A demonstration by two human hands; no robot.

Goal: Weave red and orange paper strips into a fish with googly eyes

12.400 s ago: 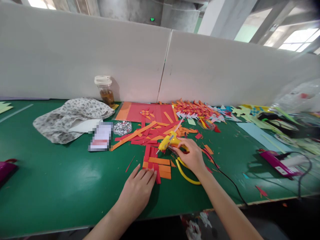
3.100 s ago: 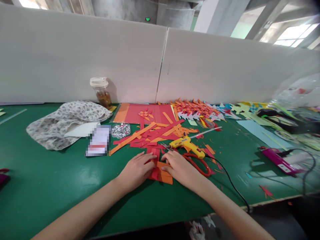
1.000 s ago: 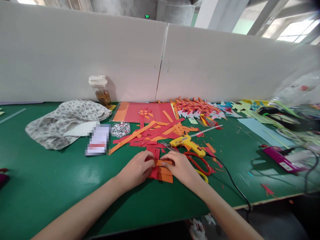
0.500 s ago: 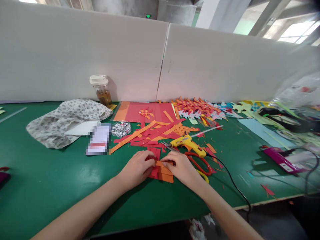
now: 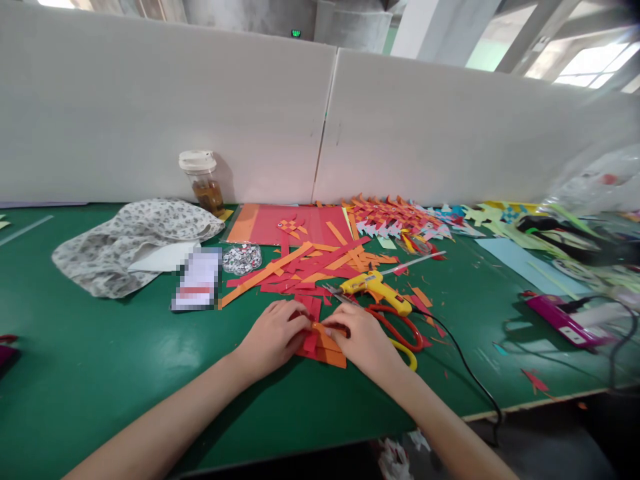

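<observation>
Red and orange paper strips (image 5: 330, 355) lie crossed over one another on the green table between my hands. My left hand (image 5: 277, 331) has its fingers bent together on the strips' upper left part. From the other side, my right hand (image 5: 364, 335) pinches an orange strip near its upper edge. Both sets of fingertips almost meet and hide part of the crossing. Beside my right hand lie scissors with red handles (image 5: 407, 333) and a yellow handle loop (image 5: 409, 357). A yellow glue gun (image 5: 377, 290) rests just beyond, a clear stick projecting from its back.
Loose strips (image 5: 305, 270) pile up ahead, near a woven paper fish (image 5: 293, 227). Finished fish (image 5: 395, 217) are heaped behind. At left are a phone (image 5: 197, 280), a bag of googly eyes (image 5: 242, 259), patterned cloth (image 5: 125, 247) and a drink cup (image 5: 203, 180). A power strip (image 5: 570, 320) stands right.
My fingertips have shifted slightly, and the orange strip between them is tilted a little differently. Everything else on the table stays where it was.
</observation>
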